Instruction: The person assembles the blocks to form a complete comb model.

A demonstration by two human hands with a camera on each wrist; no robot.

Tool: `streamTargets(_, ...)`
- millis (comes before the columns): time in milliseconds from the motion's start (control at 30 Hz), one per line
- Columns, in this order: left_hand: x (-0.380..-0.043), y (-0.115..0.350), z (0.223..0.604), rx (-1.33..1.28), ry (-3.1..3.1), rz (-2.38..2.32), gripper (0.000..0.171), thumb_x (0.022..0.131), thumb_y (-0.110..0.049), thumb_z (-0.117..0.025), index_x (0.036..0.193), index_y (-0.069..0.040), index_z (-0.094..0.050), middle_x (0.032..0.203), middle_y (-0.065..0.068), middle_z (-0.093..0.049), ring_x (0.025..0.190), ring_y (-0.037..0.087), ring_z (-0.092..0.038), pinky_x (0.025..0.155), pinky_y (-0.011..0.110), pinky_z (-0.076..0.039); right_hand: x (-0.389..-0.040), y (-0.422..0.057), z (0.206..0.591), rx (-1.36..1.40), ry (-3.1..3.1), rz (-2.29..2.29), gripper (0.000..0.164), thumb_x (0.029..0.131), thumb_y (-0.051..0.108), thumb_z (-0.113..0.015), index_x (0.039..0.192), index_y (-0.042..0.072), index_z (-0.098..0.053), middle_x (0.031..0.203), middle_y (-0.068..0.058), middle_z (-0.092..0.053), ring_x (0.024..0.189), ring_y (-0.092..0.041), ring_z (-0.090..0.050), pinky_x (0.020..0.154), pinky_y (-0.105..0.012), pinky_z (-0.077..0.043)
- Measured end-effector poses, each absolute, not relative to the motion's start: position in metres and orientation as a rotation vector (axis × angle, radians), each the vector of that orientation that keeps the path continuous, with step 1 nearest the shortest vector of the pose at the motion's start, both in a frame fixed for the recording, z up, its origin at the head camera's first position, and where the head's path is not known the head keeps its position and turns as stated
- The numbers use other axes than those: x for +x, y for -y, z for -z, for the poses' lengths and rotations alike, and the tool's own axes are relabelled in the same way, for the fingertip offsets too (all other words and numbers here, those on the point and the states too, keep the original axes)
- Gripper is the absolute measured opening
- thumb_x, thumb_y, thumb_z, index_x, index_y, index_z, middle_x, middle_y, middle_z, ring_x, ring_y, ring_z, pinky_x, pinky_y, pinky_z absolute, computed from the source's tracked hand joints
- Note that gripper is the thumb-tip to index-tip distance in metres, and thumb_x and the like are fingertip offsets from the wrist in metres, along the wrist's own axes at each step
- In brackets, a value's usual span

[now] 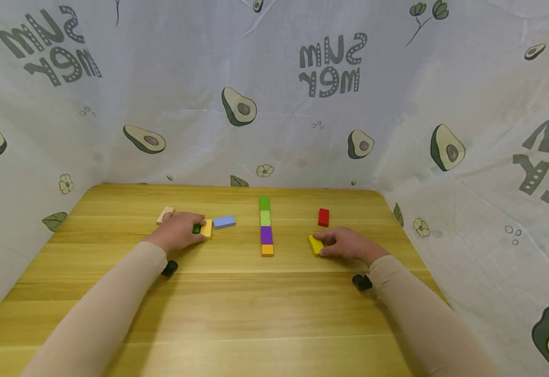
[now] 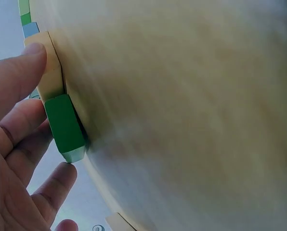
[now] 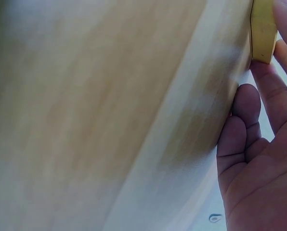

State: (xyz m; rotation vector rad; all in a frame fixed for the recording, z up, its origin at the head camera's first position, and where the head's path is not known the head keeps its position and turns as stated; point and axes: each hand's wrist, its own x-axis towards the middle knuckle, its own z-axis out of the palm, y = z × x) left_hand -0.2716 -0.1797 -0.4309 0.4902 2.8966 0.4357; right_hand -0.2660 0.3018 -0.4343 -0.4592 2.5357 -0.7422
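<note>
My left hand [image 1: 178, 230] pinches a light orange block [image 1: 206, 230] at the left of the table. In the left wrist view the thumb lies on this block [image 2: 49, 72], and a dark green block [image 2: 65, 125] sits against its near end. Just right of them lies a blue block [image 1: 224, 222]. On the right side, my right hand [image 1: 347, 244] holds a yellow block [image 1: 316, 245] between thumb and fingers. The right wrist view shows only part of that yellow block [image 3: 264, 31], at the top edge.
A row of green, light green, purple [image 1: 267, 235] and orange blocks runs down the table's middle. Behind the right hand lies a red block [image 1: 323, 217]. A pale wooden block [image 1: 165, 215] is partly hidden by the left hand. Printed cloth [image 1: 185, 94] surrounds the wooden table [image 1: 265, 309].
</note>
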Motion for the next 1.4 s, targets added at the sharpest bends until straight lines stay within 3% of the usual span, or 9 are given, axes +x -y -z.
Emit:
streamTargets(433, -0.2682, 0.1809, 0.4353, 0.521, -2.933, -0.362, 0.053, 0.097, -0.037, -0.077, 0.144, -0.013, -0.065, 0.159, 0.012, -0.054, 0.146, 0.042, -0.047, 0.118, 0.069, -0.021, -0.2664, -0.3009, 0.4371, -0.474, -2.555, 0.726, 0.059, 0.1, 0.026, -0.074, 0.153, 0.007, -0.055, 0.157, -0.018, -0.054, 0.14, -0.036, -0.054, 0.118, -0.056, -0.042)
streamTargets(667, -0.2672, 0.1803, 0.431, 0.562, -2.952, -0.293, 0.049, 0.097, -0.035, -0.077, 0.141, -0.015, -0.067, 0.152, 0.01, -0.061, 0.146, 0.044, -0.046, 0.118, 0.069, -0.022, -0.2679, -0.3009, 0.4377, -0.461, -2.559, 0.728, 0.058, 0.1, 0.024, -0.074, 0.153, 0.009, -0.055, 0.158, -0.017, -0.054, 0.135, -0.032, -0.056, 0.117, -0.055, -0.043)
streamTargets(900, -0.2684, 0.1789, 0.4273, 0.577, -2.965, -0.247, 0.047, 0.096, -0.036, -0.078, 0.137, -0.016, -0.069, 0.147, 0.009, -0.065, 0.142, 0.041, -0.05, 0.115, 0.066, -0.027, -0.2684, -0.3019, 0.4371, -0.471, -2.557, 0.732, 0.059, 0.1, 0.024, -0.074, 0.153, 0.009, -0.055, 0.158, -0.018, -0.053, 0.137, -0.035, -0.055, 0.117, -0.056, -0.043)
streamTargets(1400, -0.2699, 0.1764, 0.4262, 0.578, -2.981, -0.276, 0.049, 0.094, -0.035, -0.081, 0.137, -0.015, -0.068, 0.143, 0.009, -0.067, 0.138, 0.039, -0.055, 0.116, 0.067, -0.025, -0.268, -0.3029, 0.4383, -0.501, -2.561, 0.725, 0.058, 0.1, 0.025, -0.074, 0.152, 0.008, -0.056, 0.157, -0.02, -0.053, 0.141, -0.038, -0.053, 0.117, -0.056, -0.043)
